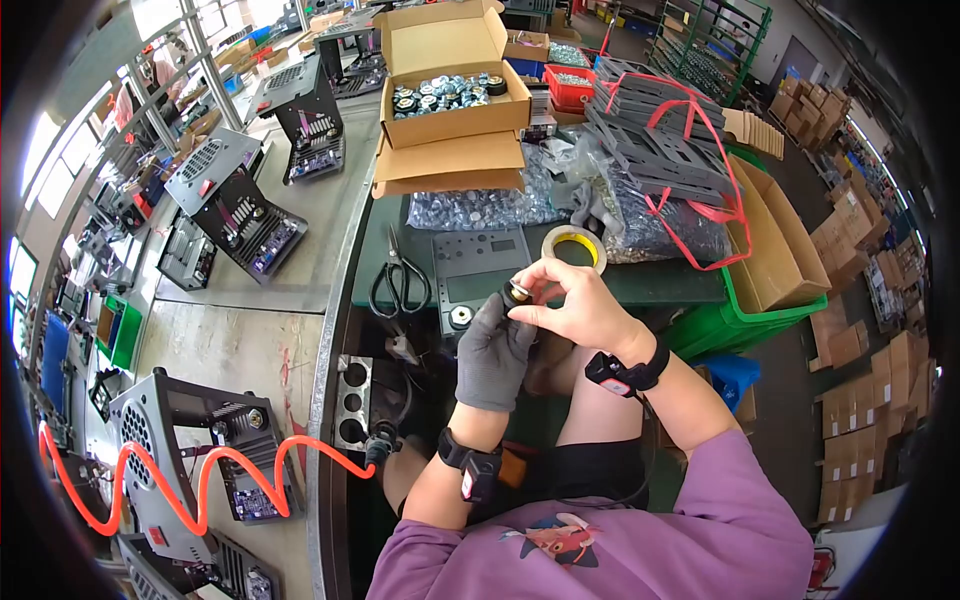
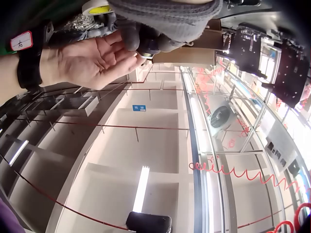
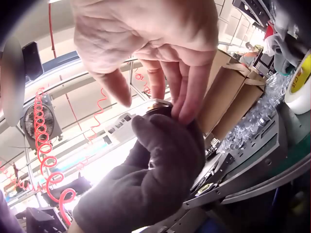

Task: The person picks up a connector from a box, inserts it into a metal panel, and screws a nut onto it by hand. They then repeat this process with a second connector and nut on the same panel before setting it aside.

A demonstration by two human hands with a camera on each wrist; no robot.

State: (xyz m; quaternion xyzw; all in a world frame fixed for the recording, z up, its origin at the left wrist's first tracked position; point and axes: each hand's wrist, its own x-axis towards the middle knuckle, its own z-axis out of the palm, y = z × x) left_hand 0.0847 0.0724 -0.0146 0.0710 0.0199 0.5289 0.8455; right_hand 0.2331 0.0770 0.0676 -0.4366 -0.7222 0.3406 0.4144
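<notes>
My left hand point(image 1: 494, 350), in a grey glove, grips a small black round part point(image 3: 194, 138) with a shiny metal ring point(image 3: 158, 105) on top. The bare right hand point(image 1: 575, 305) meets it from the other side. Its fingertips are right at the ring, while the thumb stands a little apart in the right wrist view. Glove and fingers hide much of the part. Behind the hands lies a grey metal panel point(image 1: 478, 250), with a round metal piece point(image 1: 460, 316) near its lower left corner.
Black-handled scissors point(image 1: 398, 283) and a tape roll point(image 1: 574, 246) flank the panel. Farther back are an open cardboard box point(image 1: 440, 130) of metal and black parts, bagged hardware point(image 1: 480, 208) and strapped grey panels point(image 1: 650, 130). An orange coiled hose point(image 1: 215, 455) crosses the left bench.
</notes>
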